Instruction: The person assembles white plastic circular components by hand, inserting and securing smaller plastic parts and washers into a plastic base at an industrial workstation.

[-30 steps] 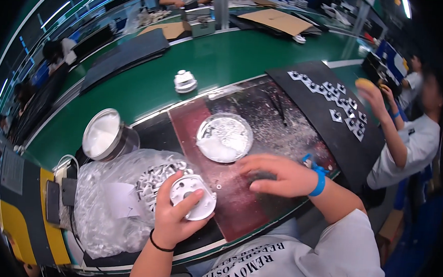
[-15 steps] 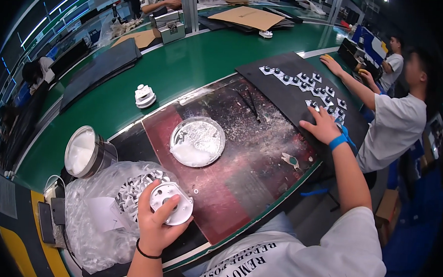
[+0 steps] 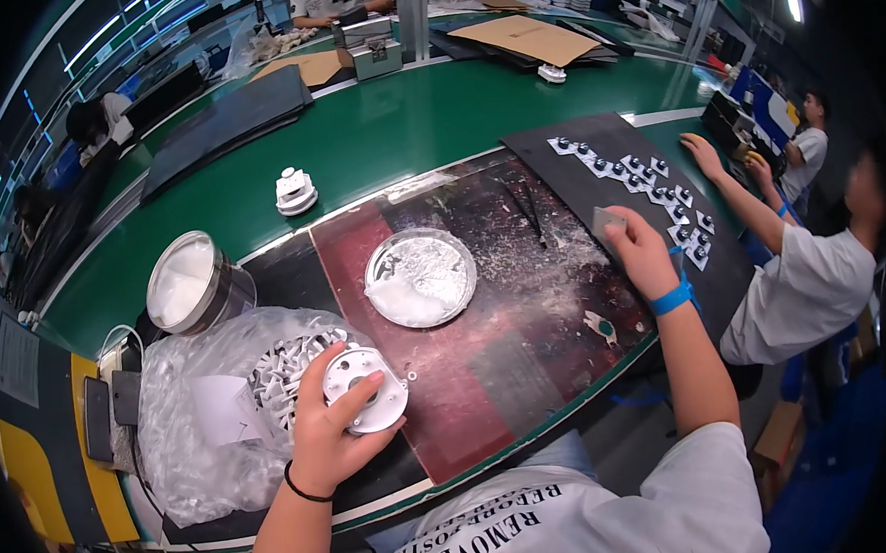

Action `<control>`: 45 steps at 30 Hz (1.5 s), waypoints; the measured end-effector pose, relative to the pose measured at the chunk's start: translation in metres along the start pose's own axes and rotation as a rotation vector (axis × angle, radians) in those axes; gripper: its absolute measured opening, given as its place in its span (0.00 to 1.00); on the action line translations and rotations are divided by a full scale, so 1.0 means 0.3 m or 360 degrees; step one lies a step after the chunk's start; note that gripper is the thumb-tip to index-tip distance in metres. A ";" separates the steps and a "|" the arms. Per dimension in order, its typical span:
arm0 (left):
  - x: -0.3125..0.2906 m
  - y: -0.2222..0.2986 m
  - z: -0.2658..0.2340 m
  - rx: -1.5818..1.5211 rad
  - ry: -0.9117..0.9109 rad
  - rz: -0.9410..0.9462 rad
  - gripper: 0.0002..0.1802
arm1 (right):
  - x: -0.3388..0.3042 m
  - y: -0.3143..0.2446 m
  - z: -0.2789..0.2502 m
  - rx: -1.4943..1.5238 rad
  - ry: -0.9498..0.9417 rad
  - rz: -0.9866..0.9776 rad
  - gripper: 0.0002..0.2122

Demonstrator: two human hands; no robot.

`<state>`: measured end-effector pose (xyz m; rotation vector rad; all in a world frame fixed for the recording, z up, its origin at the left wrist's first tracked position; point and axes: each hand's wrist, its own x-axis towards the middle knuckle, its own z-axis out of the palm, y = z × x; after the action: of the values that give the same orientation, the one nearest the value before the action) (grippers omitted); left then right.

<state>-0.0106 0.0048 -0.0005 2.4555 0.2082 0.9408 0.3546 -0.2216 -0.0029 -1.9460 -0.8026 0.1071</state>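
Observation:
My left hand (image 3: 326, 443) is closed around a round white plastic housing (image 3: 386, 406), its thumb lying across the face. Beneath and beside it, a clear plastic bag (image 3: 169, 442) holds many small white and grey parts (image 3: 293, 374). My right hand (image 3: 646, 255), wearing a blue wrist strap, pinches a small flat greyish plate (image 3: 608, 221) above the near left edge of a black mat (image 3: 568, 188). Rows of small pale plates with dark round centres (image 3: 658, 194) lie on that mat. A shallow round dish (image 3: 372, 263) of white paste (image 3: 402, 299) sits between my hands.
A clear tub (image 3: 235, 291) of white material stands at the left. On the green table (image 3: 421, 115) rests a white assembly (image 3: 295, 192); another white assembly (image 3: 552, 74) lies farther back. Thin black sticks (image 3: 532, 211) lie near the mat. A co-worker's arm (image 3: 743, 192) reaches in from the right.
My right hand has lifted a small plate from the mat and drawn slightly toward me. My left hand keeps its hold on the housing. The whole view has shifted a little.

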 end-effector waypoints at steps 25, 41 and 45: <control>-0.007 -0.063 0.031 -0.0149 0.0212 0.0100 0.47 | -0.168 -0.540 0.584 0.0869 -0.1534 0.0013 0.15; -0.003 -0.041 0.008 0.0010 0.0168 0.0342 0.48 | -0.232 -0.501 0.570 0.0848 -0.1368 -0.0153 0.25; -0.001 -0.041 0.006 0.0016 0.0193 0.0371 0.49 | -0.247 -0.494 0.580 0.0830 -0.1298 -0.0242 0.22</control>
<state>-0.0094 0.0146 -0.0080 2.4714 -0.0343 1.1906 0.1554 -0.0878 0.0117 -1.3068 -1.2834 0.9630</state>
